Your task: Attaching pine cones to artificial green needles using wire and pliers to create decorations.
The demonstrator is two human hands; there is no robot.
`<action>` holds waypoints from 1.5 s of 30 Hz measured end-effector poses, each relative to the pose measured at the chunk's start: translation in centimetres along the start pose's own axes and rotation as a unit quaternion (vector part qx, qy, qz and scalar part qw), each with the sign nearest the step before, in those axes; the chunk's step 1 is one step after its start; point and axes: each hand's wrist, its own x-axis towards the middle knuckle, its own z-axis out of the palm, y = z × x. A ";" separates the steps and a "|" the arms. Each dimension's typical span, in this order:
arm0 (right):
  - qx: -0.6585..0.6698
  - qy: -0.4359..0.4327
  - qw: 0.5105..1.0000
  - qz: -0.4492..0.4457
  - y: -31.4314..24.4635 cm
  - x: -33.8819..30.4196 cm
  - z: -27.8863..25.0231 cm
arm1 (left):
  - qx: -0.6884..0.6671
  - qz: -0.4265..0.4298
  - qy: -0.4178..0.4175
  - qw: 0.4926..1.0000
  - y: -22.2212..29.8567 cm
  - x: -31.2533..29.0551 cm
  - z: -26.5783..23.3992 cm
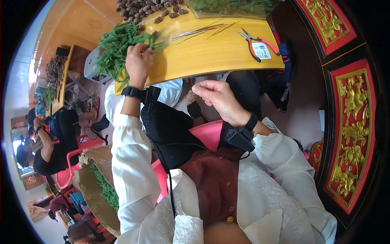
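Note:
My left hand (pixel 138 63) is at the table's left side, beside a heap of green artificial sprigs (pixel 115 49). Its fingers are pinched on a green sprig (pixel 154 41) that is smeared by motion. Over my lap, off the table's front edge, my right hand (pixel 217 97) is closed in a pinch. A small brown pine cone (pixel 191 97) hangs just below its fingertips; whether a wire joins it to them is too fine to make out.
On the yellow table (pixel 195 61) lie red-handled pliers (pixel 256 44), thin wires (pixel 203 31) and a pile of pine cones (pixel 142 9). A clear bag of greenery (pixel 231 7) stands at the back. A cardboard box (pixel 95 189) is at my left; another person (pixel 53 150) sits farther left.

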 end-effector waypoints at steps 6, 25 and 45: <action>-0.022 0.001 1.000 -0.003 -0.1 -0.1 -0.3 | -0.525 -0.273 -0.062 0.804 1.8 -2.7 -2.5; 0.044 -0.133 0.990 0.010 -1.5 0.3 -2.1 | -0.632 -0.336 -0.126 0.687 10.9 -13.7 -4.9; 0.086 -0.105 0.988 0.071 0.4 0.3 -1.8 | -0.559 -0.291 -0.144 0.763 11.9 -14.8 -4.5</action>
